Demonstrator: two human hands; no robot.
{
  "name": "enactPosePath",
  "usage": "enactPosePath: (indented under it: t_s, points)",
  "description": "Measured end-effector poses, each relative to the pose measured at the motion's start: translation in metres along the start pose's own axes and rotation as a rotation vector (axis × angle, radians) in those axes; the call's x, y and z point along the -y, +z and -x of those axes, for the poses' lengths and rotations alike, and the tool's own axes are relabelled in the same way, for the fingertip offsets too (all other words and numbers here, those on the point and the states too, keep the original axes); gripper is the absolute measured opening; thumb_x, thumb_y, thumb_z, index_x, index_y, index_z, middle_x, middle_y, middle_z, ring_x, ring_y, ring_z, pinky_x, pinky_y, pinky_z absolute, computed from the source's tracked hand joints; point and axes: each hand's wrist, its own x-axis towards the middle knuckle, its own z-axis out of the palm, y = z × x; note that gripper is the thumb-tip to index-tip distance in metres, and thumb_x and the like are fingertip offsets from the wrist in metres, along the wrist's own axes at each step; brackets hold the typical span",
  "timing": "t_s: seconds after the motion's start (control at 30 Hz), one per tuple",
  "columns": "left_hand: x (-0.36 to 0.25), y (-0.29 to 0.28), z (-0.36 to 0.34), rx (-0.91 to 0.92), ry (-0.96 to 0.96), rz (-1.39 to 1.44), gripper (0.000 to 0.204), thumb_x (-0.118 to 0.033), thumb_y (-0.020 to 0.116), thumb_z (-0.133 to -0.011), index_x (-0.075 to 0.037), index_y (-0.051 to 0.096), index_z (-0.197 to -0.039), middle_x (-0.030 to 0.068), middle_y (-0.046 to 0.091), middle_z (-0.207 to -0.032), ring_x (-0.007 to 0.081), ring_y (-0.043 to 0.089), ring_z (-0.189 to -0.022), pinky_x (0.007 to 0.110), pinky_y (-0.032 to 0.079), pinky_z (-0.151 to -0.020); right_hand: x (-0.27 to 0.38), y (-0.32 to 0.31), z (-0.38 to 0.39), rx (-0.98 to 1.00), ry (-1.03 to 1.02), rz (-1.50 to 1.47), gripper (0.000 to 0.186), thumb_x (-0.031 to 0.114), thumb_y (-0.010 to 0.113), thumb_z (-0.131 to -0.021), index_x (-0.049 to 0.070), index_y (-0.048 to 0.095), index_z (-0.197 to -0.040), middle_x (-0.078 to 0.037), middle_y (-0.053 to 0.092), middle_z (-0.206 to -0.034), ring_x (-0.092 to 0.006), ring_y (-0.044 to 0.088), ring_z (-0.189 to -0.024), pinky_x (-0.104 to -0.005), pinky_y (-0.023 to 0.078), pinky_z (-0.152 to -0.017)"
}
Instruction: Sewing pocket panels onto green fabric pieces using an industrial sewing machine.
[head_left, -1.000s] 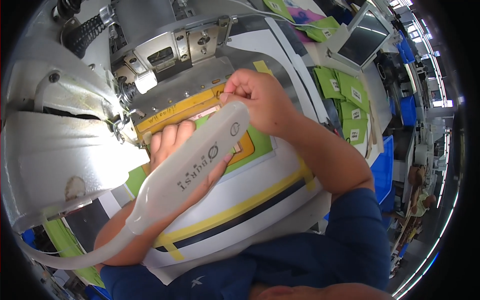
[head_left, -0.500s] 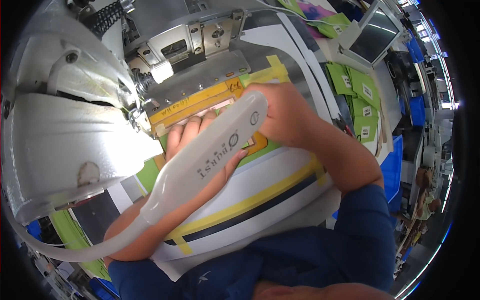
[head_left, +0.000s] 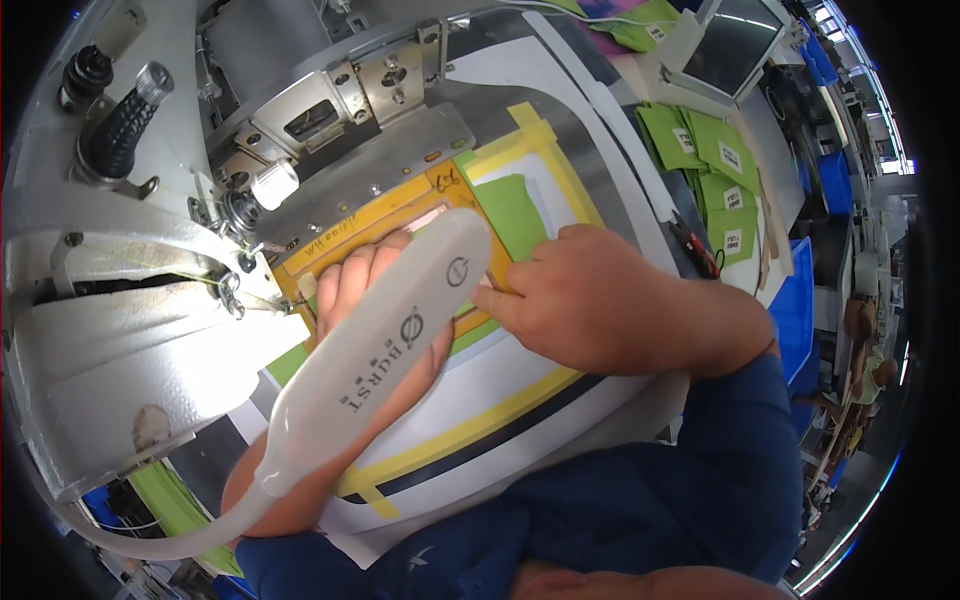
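Pretty cramped here: my left hand (head_left: 375, 300) lies flat, grip open, on the yellow template (head_left: 400, 215) right under the sewing machine head (head_left: 330, 110), half hidden by a white lamp (head_left: 385, 340). Right hand (head_left: 590, 300) presses fingertips on the green fabric piece (head_left: 510, 210), gripping nothing.

green fabric piece (head_left: 512, 210) | flat in yellow template frame (head_left: 420, 205) | on machine bed

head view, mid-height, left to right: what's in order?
Sewing machine body → white lamp head over the left hand → right hand → stack of green fabric pieces → blue bin.
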Motion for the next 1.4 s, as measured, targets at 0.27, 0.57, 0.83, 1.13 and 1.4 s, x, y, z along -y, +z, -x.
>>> enactPosePath:
  t_s: [0.27,0.57,0.83,1.13,1.4]
  points:
    - [0.001,0.004,-0.002,0.04,-0.038,0.0,0.057,-0.02,0.075,-0.091,-0.006,0.064,-0.145,0.0179,0.062,-0.131,0.0385,0.065,-0.117,0.05,0.054,-0.097,-0.002,-0.001,0.001,0.198,0.015,0.019,0.034,0.014,0.068,-0.089,0.002,0.074,-0.12,-0.005,0.067,-0.08,-0.0232,0.067,-0.068,-0.0402,0.049,-0.063]
    - [-0.014,-0.002,-0.009,0.092,-0.081,-0.096,0.059,-0.025,0.077,-0.091,-0.004,0.064,-0.145,0.0166,0.062,-0.132,0.0361,0.06,-0.122,0.048,0.044,-0.104,0.0,0.004,0.003,0.162,-0.021,0.042,0.038,0.014,0.067,-0.089,-0.001,0.071,-0.123,-0.006,0.068,-0.077,-0.0251,0.069,-0.068,-0.04,0.05,-0.063]
    - [-0.013,-0.005,-0.001,0.115,-0.063,-0.105,0.058,-0.025,0.077,-0.092,0.001,0.064,-0.143,0.0183,0.063,-0.135,0.0365,0.061,-0.125,0.048,0.045,-0.107,0.005,0.019,-0.01,-0.034,0.049,0.037,0.02,0.02,0.071,-0.088,0.002,0.067,-0.098,-0.008,0.068,-0.076,-0.0267,0.071,-0.07,-0.0405,0.053,-0.064]
    - [-0.005,0.004,0.005,-0.074,0.075,-0.123,0.054,-0.022,0.076,-0.092,0.002,0.064,-0.139,0.0189,0.064,-0.133,0.0363,0.067,-0.114,0.044,0.052,-0.1,-0.005,0.038,-0.03,-0.244,0.117,0.06,0.034,0.022,0.072,-0.089,-0.002,0.066,-0.111,-0.008,0.069,-0.081,-0.0257,0.071,-0.07,-0.0371,0.053,-0.059]
    - [-0.008,0.008,0.006,-0.073,0.07,-0.118,0.053,-0.023,0.074,-0.091,-0.002,0.066,-0.139,0.0204,0.067,-0.13,0.0362,0.065,-0.118,0.051,0.047,-0.102,-0.001,0.039,-0.032,-0.24,0.091,0.132,0.046,0.018,0.071,-0.085,-0.009,0.067,-0.122,-0.01,0.069,-0.081,-0.0231,0.071,-0.068,-0.0357,0.052,-0.057]
